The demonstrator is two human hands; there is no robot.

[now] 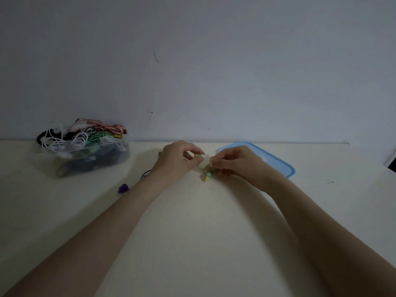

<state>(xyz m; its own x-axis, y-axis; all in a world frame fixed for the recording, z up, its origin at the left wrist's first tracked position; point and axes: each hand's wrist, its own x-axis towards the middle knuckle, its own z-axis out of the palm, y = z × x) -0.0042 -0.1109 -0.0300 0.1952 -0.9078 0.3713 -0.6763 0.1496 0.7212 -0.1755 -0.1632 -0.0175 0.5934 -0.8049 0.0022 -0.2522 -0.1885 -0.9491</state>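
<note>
**A:** Status, left to right?

**B:** Far left: clear plastic box against the wall, crammed with tangled cables. White, red-striped, green, black. Some hang over the rim.

**A:** Between box and hands?

**B:** Small purple piece on the table, just beside the left forearm. A thin dark loop shows at the left wrist, partly hidden by it.

**A:** Hands?

**B:** Left hand: thumb and forefinger pinch a green-and-white end piece. Right hand: fingers curled, pinching the thin green cord at a small loop. Hands close together, centre of the table, near the wall.

**A:** Where's the cord exactly?

**B:** It spans the short gap between the two hands and sags toward the table. A green-and-yellow plug lies on the table under the right fingertips. Can't tell if the plug touches the hand.

**A:** Right of that?

**B:** Blue lid, flat on the table behind the right hand, its left part covered by the hand.
</note>
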